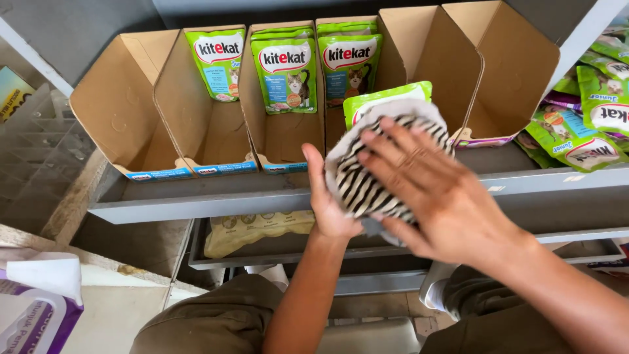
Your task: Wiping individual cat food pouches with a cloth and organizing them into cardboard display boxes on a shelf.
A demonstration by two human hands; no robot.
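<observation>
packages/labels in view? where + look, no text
Shelf pouches: green, upright in open brown cardboard trays.
Held pouch: green, in left hand, under striped cloth pressed by right hand.
Loose pouches: green and purple, piled at right.
Purple pack: bottom left, white top.

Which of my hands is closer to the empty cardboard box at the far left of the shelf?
Left. The left hand grips the near edge of the green pouch, closer to the empty far-left cardboard box; the right hand presses a striped cloth on the pouch, farther right.
</observation>
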